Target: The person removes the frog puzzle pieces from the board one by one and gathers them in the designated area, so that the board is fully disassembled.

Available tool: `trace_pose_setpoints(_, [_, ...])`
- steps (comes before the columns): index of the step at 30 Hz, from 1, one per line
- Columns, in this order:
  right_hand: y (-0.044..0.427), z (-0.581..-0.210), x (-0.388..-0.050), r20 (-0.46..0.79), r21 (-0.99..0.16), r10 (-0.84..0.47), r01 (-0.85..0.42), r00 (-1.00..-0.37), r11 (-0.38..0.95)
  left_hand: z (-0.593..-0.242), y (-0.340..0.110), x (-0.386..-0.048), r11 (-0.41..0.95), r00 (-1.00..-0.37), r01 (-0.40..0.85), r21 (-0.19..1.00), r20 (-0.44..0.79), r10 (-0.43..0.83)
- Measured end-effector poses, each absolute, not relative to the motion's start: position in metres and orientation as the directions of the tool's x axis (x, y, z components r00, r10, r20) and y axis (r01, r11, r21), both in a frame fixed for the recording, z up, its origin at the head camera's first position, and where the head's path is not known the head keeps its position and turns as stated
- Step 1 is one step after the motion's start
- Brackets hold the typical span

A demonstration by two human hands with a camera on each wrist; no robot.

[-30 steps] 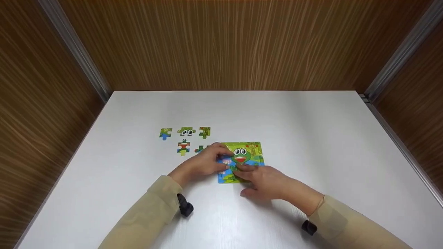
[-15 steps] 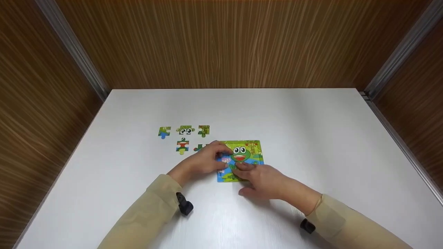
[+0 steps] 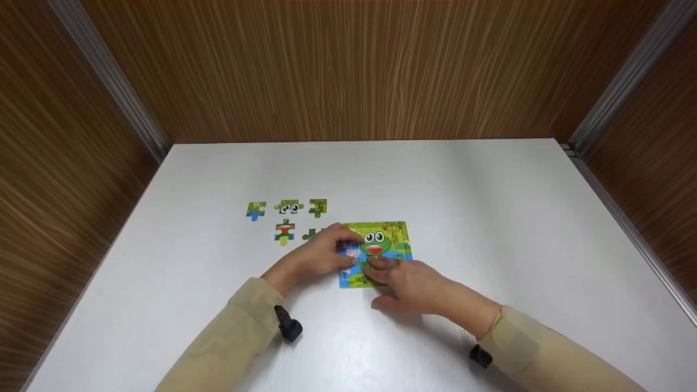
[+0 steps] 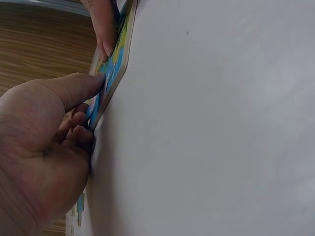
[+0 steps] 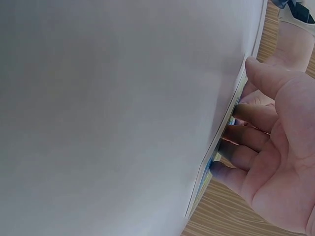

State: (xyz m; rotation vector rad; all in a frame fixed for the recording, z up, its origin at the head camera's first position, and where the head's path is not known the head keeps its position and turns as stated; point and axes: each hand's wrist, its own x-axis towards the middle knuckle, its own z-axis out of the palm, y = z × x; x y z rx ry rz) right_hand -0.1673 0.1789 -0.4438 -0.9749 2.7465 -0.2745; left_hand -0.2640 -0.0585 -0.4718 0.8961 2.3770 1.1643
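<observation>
A square frog jigsaw puzzle (image 3: 400, 239) in a shallow tray lies flat on the white table. My left hand (image 3: 321, 251) grips its left side, thumb on the picture and other fingers curled at the edge; the left wrist view shows this thumb (image 4: 81, 88) on the board. My right hand (image 3: 419, 286) rests on the picture's lower right, fingertips pressing just below the frog's mouth, thumb off the near edge. In the right wrist view, the right hand's fingers (image 5: 241, 155) reach onto the board, nearly straight. Both hands cover parts of the picture.
Left of the puzzle lie several loose jigsaw pieces: a blue-green one (image 3: 255, 211), one with eyes (image 3: 288, 207), a corner one (image 3: 318, 207) and one with a red mouth (image 3: 284, 231). Another piece (image 3: 310, 234) is partly hidden by the left hand. Wood-grain panels (image 3: 359, 71) enclose the table.
The head view has shifted slightly. Both hands keep nearly the same places on the puzzle, and the loose pieces lie as before.
</observation>
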Motion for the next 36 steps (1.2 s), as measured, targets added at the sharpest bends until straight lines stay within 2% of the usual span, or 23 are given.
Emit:
trace_pose_setpoints(7, [0.177,-0.445,-0.166,-0.137,-0.247,-0.640,-0.600,-0.756,0.761,-0.471,-0.058,-0.262,0.481,-0.755,0.361,0.799,-0.052,0.654])
trace_pose_setpoints(22, [0.177,-0.444,-0.166,-0.132,-0.226,-0.643,-0.608,-0.755,0.761,-0.459,-0.053,-0.261,0.530,-0.763,0.398,0.749,-0.050,0.645])
trace_pose_setpoints(36, [0.179,-0.445,-0.168,-0.131,-0.262,-0.633,-0.589,-0.763,0.765,-0.462,-0.055,-0.261,0.494,-0.749,0.430,0.756,-0.006,0.662])
